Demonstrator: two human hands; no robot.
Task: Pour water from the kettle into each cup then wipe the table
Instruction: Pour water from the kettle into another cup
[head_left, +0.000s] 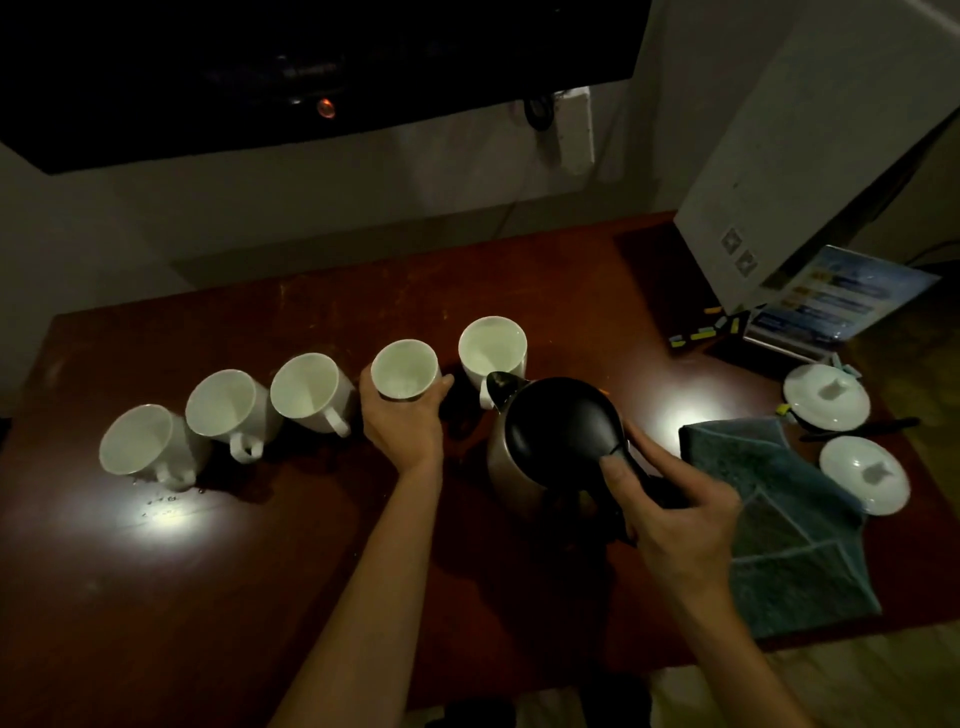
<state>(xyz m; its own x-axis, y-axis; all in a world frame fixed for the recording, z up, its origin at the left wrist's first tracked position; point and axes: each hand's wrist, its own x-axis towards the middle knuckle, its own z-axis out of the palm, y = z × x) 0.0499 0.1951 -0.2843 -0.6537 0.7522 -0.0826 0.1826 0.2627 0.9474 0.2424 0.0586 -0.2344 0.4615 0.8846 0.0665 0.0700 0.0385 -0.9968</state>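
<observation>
A: What is laid out, from the largest thing down?

B: A dark red-brown table (260, 597) is seen, with a folded grey-blue cloth (789, 530) at its right side, untouched. Just left of the cloth a steel kettle (550, 447) with a black lid is held upright, spout toward the row. Five white cups (311, 387) are lined across the table.

A: How are the hands placed?

B: The kettle's black handle is gripped by the right hand (675, 519), thumb laid along the lid. The fourth cup (406, 370) is clasped from the near side by the left hand (402, 421), fingers wrapped round its wall.

A: Which step is judged to be in hand?

B: The pouring. Whether water lies in any cup cannot be told in this dim light.

A: What is called for next?

B: Probably the spout is to be brought over the steadied cup and the kettle tipped slowly. Wiping is not yet begun.
</observation>
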